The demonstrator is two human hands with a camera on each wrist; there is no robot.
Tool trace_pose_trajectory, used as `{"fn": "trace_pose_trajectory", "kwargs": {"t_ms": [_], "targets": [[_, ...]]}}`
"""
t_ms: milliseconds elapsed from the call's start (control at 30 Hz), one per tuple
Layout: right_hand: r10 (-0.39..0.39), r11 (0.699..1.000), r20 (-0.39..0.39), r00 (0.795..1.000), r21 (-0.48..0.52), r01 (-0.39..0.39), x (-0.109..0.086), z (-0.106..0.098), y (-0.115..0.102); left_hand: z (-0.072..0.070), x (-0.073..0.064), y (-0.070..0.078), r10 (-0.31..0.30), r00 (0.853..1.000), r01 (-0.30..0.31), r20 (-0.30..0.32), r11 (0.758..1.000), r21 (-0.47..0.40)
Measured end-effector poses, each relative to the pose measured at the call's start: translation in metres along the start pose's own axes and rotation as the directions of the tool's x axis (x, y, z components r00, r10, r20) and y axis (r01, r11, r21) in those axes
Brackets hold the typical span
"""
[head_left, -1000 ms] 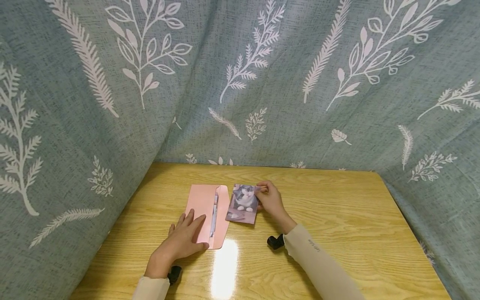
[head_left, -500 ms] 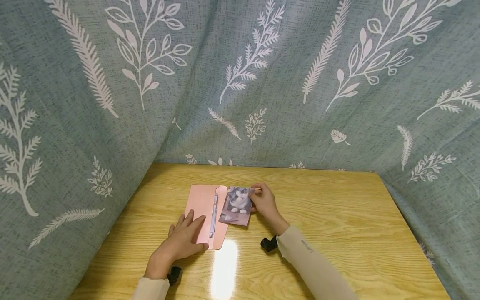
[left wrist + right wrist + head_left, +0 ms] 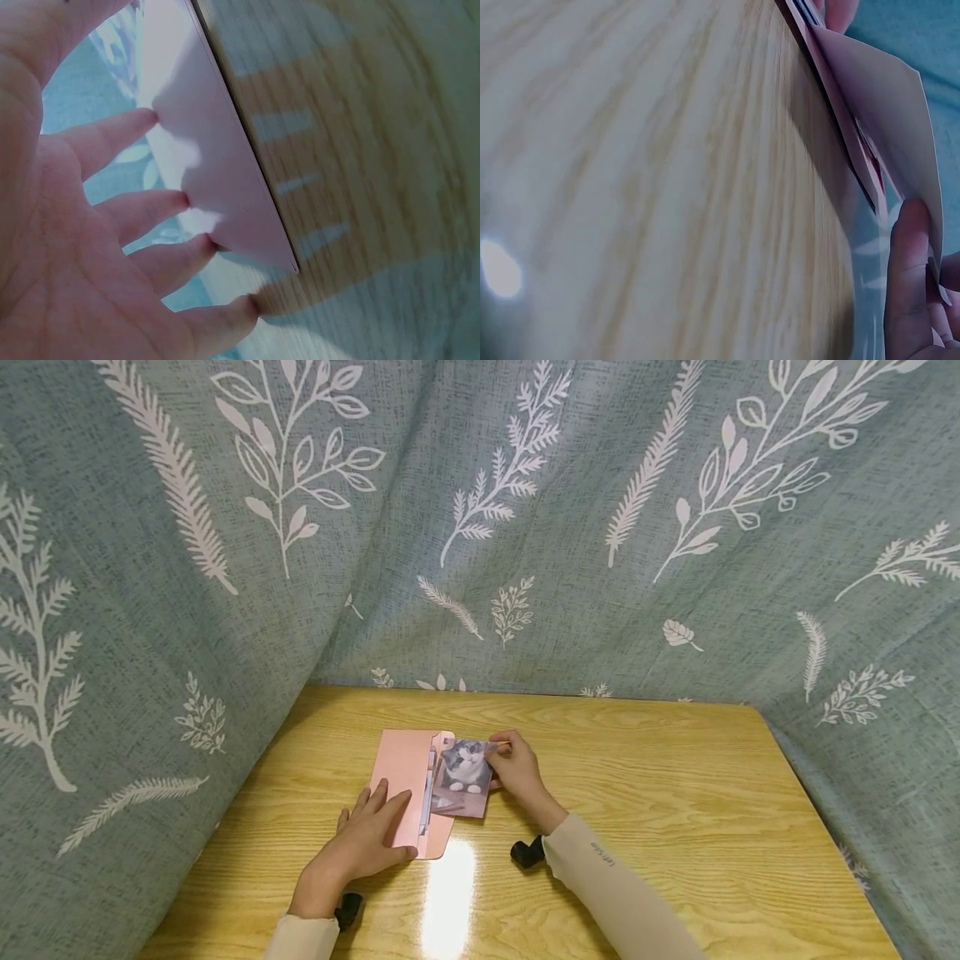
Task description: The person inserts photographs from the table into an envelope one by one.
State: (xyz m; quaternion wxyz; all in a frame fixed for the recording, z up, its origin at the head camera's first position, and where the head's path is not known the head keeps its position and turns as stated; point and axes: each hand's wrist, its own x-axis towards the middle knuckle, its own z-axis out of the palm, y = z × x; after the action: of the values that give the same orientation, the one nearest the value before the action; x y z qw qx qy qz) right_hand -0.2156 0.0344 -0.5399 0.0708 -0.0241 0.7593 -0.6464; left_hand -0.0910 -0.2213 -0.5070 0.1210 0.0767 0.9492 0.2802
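Note:
A pink envelope lies on the table, its flap folded out to the right and a strip of printed contents showing at the mouth. My left hand rests on its lower left part with spread, straight fingers; in the left wrist view the fingertips touch the envelope. Between thumb and fingers my right hand pinches the right edge of a cat photo card. The card overlaps the flap, its left edge close to the mouth. From the right wrist, the card's pale back slants above the envelope.
The wooden table extends to the right, with a bright glare patch in front of the envelope. A patterned green cloth hangs around the back and sides. Black wrist cameras sit beneath both wrists.
My right hand has moved left with the cat photo card, from beside the flap to over it, close to the envelope's mouth. The left hand and envelope have stayed put.

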Motion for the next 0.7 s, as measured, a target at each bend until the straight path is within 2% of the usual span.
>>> {"fn": "trace_pose_trajectory", "kwargs": {"t_ms": [700], "targets": [[0.011,1.000,0.063,0.998,-0.022,-0.010,0.001,0.021,-0.004,0.000,0.001,0.001,-0.002,1.000,0.002,0.001,1.000,-0.005]]}}
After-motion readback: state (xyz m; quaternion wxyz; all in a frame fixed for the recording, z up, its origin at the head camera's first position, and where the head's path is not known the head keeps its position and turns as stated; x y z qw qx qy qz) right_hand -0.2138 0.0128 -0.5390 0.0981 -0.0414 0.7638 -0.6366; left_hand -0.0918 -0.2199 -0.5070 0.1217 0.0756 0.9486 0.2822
